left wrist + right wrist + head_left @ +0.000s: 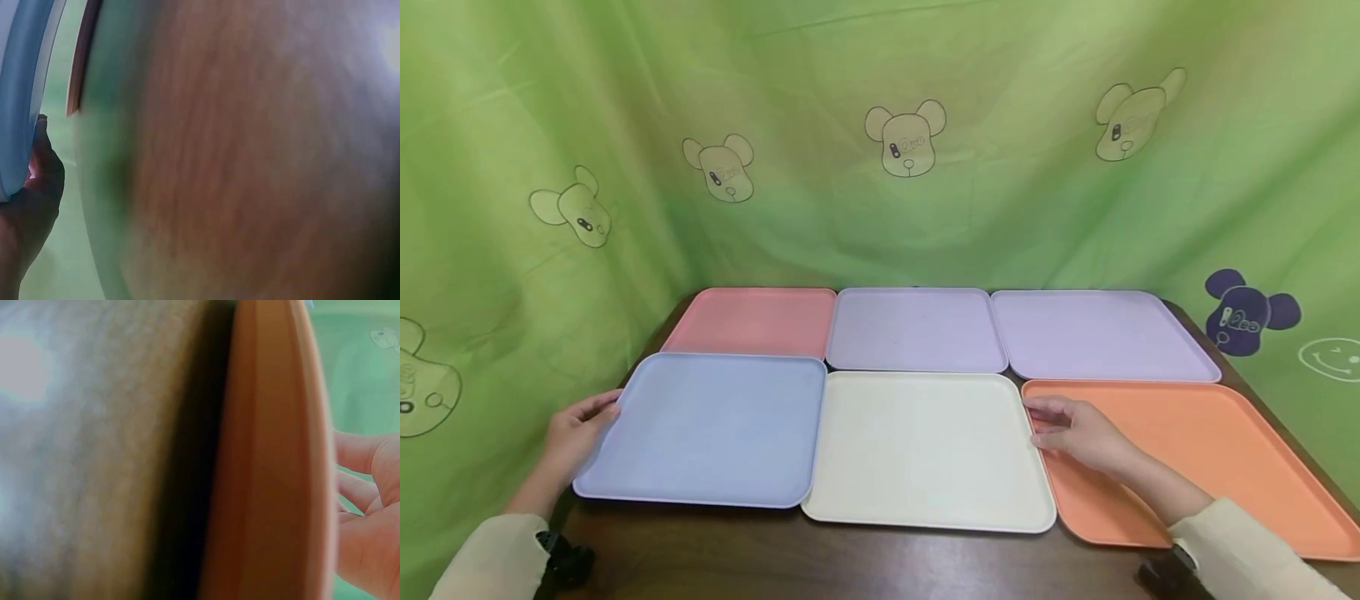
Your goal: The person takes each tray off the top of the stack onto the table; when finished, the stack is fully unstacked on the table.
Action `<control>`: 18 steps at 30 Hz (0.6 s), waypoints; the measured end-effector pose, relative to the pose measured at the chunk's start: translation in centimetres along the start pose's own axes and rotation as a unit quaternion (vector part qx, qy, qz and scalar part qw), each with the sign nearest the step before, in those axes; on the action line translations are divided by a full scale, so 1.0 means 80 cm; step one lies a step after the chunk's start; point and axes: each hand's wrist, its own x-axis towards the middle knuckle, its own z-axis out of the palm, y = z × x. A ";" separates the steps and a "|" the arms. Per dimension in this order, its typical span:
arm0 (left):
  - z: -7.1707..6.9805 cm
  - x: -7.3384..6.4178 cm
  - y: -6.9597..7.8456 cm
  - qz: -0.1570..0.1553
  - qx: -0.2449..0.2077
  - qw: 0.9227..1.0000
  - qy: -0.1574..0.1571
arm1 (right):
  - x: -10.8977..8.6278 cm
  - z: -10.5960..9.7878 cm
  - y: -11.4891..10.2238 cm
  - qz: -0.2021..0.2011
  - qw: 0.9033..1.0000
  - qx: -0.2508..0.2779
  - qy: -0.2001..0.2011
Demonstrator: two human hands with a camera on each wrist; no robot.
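My left hand [576,433] grips the left edge of a light blue tray [715,429], with fingers and thumb at its rim. In the left wrist view the thumb of that hand [40,181] lies along the outer side of the tray [25,94]. A white tray [925,450] lies right beside the blue one, their edges meeting. My right hand [1086,433] reaches over the left part of an orange tray [1210,458], fingertips touching the rims where it meets the white tray. The right wrist view shows those fingers [356,453] spread behind the orange rim.
Behind the front row lie a pink tray [756,321] and two lilac trays, one in the middle [917,329] and one at right [1101,333]. Brown tabletop [880,562] shows along the front. A green curtain [820,217] with bear prints hangs around the table.
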 end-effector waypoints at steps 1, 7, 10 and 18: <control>-0.001 0.001 -0.001 -0.001 0.000 1.000 -0.001 | -0.001 0.000 0.000 -0.001 1.000 -0.005 0.000; -0.012 0.002 -0.008 0.013 0.009 1.000 -0.003 | -0.002 0.001 0.000 0.002 1.000 0.005 -0.001; -0.016 0.001 -0.012 0.019 0.011 1.000 -0.005 | -0.002 0.001 0.002 0.007 1.000 0.018 -0.003; -0.018 0.005 -0.015 0.010 0.031 0.999 -0.020 | -0.002 0.000 -0.001 0.005 1.000 0.007 -0.005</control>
